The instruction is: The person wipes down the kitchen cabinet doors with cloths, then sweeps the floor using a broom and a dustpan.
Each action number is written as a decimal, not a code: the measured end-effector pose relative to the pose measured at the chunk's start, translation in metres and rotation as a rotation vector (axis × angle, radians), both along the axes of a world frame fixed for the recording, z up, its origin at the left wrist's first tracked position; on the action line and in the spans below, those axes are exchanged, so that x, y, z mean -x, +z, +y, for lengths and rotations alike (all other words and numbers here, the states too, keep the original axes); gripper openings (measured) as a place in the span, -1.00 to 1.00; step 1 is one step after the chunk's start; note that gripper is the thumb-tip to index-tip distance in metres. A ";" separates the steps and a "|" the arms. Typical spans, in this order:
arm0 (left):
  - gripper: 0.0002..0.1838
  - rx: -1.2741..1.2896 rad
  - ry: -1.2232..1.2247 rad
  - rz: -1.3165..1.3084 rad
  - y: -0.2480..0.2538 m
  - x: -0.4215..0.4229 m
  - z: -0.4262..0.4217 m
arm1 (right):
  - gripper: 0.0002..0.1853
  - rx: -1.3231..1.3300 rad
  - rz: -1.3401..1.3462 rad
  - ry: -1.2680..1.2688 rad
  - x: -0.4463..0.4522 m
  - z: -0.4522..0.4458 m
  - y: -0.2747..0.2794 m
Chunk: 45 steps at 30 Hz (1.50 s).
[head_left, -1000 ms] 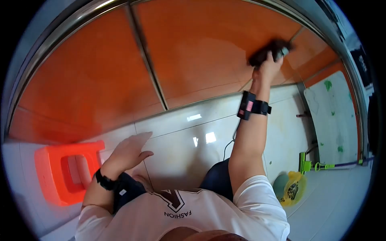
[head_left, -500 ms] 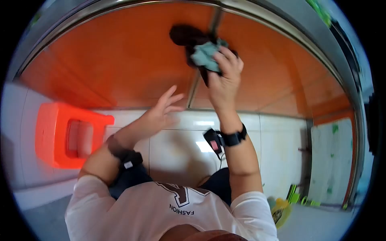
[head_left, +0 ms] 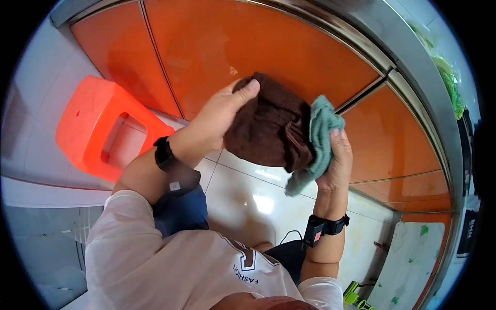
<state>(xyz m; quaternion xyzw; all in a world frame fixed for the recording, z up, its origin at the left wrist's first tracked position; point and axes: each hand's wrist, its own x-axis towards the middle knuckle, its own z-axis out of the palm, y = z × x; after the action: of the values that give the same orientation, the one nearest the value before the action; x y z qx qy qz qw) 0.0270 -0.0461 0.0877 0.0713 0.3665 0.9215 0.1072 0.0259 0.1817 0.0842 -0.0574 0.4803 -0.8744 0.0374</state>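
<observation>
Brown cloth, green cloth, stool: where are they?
Brown cloth (head_left: pixel 266 126): head view, on its middle.
Green cloth (head_left: pixel 321 133): head view, on its upper folds.
Stool (head_left: pixel 92 126): head view, solid part beside its opening.

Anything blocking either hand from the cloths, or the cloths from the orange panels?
Nothing visible. The left hand grips the brown cloth, the right hand the green cloth; nothing shows between the cloths and the orange panels.

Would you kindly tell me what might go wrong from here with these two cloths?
The green cloth in the right hand has a loose end hanging down, so it might slip toward the floor. The brown cloth, gripped near one edge by the left hand, could sag or unfold. The left forearm looks close to the orange-red stool and might bump it.
</observation>
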 end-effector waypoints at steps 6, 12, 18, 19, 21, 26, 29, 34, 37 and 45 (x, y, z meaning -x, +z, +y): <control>-0.42 -0.219 0.281 -0.030 0.031 0.000 -0.024 | -0.54 0.107 0.042 -0.059 0.003 0.026 -0.008; -0.24 0.424 0.648 0.599 0.002 0.039 -0.020 | -0.55 0.137 0.069 -0.311 0.006 0.067 -0.010; -0.61 1.213 0.700 1.498 -0.006 0.107 0.091 | -0.57 0.139 0.067 -0.319 0.006 0.070 -0.011; -0.63 1.096 0.580 1.474 -0.003 0.112 0.095 | -0.57 0.145 0.070 -0.317 0.007 0.071 -0.010; -0.69 0.780 0.341 1.240 0.019 0.107 0.091 | -0.56 0.121 0.042 -0.371 0.009 0.071 -0.013; -0.64 1.334 0.650 1.003 0.007 0.103 -0.002 | -0.57 0.137 -0.018 -0.385 0.013 0.087 -0.021; -0.64 1.350 1.195 0.553 0.004 0.088 -0.037 | -0.59 0.181 -0.051 -0.407 0.013 0.098 -0.019; -0.58 1.255 2.050 0.555 -0.006 0.146 -0.088 | -0.63 0.217 0.019 -0.378 0.016 0.100 -0.020; -0.43 1.425 1.840 0.928 -0.009 0.137 -0.034 | -0.63 0.095 0.150 -0.507 0.018 0.078 -0.003; -0.55 1.533 1.210 1.381 0.000 0.101 0.069 | -0.38 -0.218 0.398 -0.643 0.031 0.073 -0.014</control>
<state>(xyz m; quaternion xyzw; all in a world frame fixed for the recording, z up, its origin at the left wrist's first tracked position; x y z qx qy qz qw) -0.0741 0.0232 0.0881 0.2849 0.7749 0.1310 -0.5488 -0.0055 0.2546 0.0704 -0.0683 0.5617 -0.7571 -0.3266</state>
